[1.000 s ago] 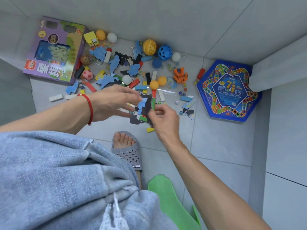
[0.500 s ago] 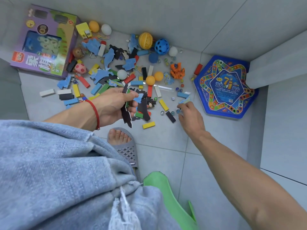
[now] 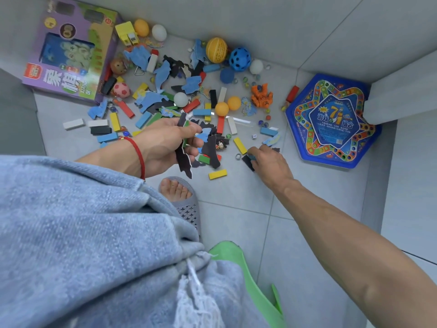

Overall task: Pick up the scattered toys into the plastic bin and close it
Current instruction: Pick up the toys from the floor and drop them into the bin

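Scattered toys cover the grey floor tiles: several blue and black flat puzzle pieces, coloured blocks, balls and marbles. My left hand (image 3: 165,143) is shut on a stack of flat puzzle pieces (image 3: 184,159), black undersides showing, held just above the floor. My right hand (image 3: 269,162) reaches to the right, its fingers pinching a black flat piece (image 3: 247,162) that lies on the tile beside a yellow block (image 3: 240,145). Another yellow block (image 3: 217,174) lies between my hands. No plastic bin shows; a green plastic edge (image 3: 250,280) sits at the bottom.
A purple game box (image 3: 68,55) lies far left, a blue hexagonal board-game box (image 3: 331,121) far right against the wall. A yellow ball (image 3: 216,50) and a blue holed ball (image 3: 240,59) rest by the back wall. My sandalled foot (image 3: 182,200) stands below the pile.
My right hand left the stack and moved right to the black piece on the tile. My left hand kept the stack and drew it slightly toward me.
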{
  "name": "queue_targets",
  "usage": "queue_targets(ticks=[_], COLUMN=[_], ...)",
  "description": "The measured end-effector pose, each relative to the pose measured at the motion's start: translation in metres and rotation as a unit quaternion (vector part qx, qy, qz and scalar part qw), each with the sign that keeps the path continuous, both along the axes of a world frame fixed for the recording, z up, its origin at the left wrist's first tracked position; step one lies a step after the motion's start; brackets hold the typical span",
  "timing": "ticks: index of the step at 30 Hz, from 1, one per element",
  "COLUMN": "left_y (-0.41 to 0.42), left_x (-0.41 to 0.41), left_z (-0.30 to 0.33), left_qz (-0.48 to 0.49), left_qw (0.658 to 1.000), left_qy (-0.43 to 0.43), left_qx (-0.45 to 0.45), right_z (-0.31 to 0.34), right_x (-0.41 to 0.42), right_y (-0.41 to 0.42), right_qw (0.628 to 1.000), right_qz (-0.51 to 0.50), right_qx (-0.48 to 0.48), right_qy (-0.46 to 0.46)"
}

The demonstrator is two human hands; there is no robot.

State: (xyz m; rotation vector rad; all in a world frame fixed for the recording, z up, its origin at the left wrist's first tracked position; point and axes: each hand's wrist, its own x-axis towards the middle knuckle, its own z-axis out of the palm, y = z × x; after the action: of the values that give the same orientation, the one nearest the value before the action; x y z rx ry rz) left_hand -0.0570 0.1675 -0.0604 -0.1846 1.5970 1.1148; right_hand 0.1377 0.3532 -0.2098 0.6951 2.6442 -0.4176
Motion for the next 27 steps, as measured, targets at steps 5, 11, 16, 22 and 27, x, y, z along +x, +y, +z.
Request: queue_targets(ticks=[5, 11, 16, 22, 27], left_y=[-0.001, -0.004, -0.004, -0.006, -0.013], left_x=[-0.003, -0.005, -0.004, -0.005, -0.008], left_z=[0.002, 0.002, 0.002, 0.007, 0.010], left_qz=[0.019, 0.035, 0.040, 0.045, 0.069], left_qw=[1.000, 0.999, 0.999, 0.999, 0.997], left_qy=[-0.002, -0.007, -0.008, 0.000, 0.007], left_qx=[0.008, 0.010, 0.008, 0.011, 0.019], right_z=[-0.003, 0.019, 0.066, 0.057, 0.013], right_x=[-0.006, 0.001, -0.001, -0.037, -0.010], right_y=[0.002, -0.002, -0.008, -0.001, -0.024], right_qw=[0.999, 0.799, 0.451, 0.827, 0.981], right_qz=[-0.031, -0.497, -0.603, -0.441, -0.187], right_qx=[-0.017, -0.263, -0.545, -0.277, -0.010], right_qy=[-0.013, 0.215, 0.368, 0.210, -0.057])
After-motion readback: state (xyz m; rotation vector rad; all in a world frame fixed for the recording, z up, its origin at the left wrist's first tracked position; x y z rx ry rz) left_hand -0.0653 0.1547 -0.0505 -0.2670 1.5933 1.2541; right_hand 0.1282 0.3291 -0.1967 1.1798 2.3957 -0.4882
